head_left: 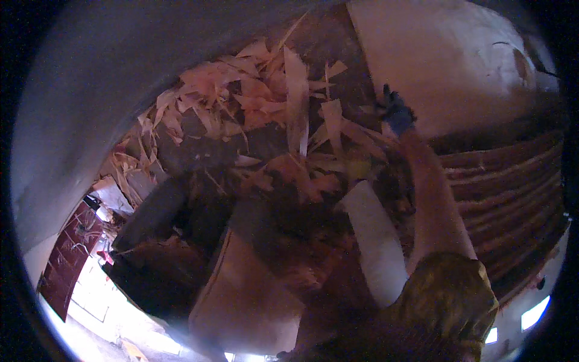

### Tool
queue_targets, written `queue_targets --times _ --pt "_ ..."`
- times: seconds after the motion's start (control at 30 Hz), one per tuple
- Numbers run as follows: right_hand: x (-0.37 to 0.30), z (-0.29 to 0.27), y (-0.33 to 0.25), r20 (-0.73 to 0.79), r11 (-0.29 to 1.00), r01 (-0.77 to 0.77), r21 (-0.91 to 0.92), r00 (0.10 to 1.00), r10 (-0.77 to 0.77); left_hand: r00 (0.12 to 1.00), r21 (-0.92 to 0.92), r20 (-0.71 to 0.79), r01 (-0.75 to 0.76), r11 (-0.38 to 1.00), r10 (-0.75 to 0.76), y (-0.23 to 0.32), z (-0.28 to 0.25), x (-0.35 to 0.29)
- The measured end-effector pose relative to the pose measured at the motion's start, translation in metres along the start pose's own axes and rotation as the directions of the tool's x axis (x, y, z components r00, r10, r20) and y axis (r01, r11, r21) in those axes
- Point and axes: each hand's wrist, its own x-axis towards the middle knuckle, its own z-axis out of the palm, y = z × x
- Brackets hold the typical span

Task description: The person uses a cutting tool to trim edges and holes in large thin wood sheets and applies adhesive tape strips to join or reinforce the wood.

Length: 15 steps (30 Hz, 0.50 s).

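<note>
My right hand [397,113], in a dark blue-grey work glove, reaches away from me with the arm stretched out. Its fingers look spread, at the left edge of a large smooth tan sheet [446,66] that resembles wood veneer. Whether the fingertips press on the sheet or hover over it is too dim to tell. Left of the hand lie torn, thin veneer scraps [259,90], heaped on a dark floor. A long pale strip [296,99] stands out among them. My left hand does not show anywhere.
At the right is a stack of wavy-edged brown sheets [500,187]. A pale board-like piece [377,241] lies beside my right forearm. A large grey curved surface [78,90] fills the left side. Dark red panelling [72,259] and bright daylight appear at lower left.
</note>
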Motion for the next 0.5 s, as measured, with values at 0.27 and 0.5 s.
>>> queue_targets --times 0.27,0.5 --pt "0.031 0.105 0.071 -0.344 0.985 0.098 -0.139 0.928 -0.141 0.987 0.097 0.034 0.154 0.983 -0.158 0.019 0.04 0.023" --pt "0.003 -0.006 0.015 -0.171 0.994 0.081 0.079 0.983 -0.067 0.991 -0.016 -0.067 0.112 0.994 -0.113 -0.017 0.024 0.013"
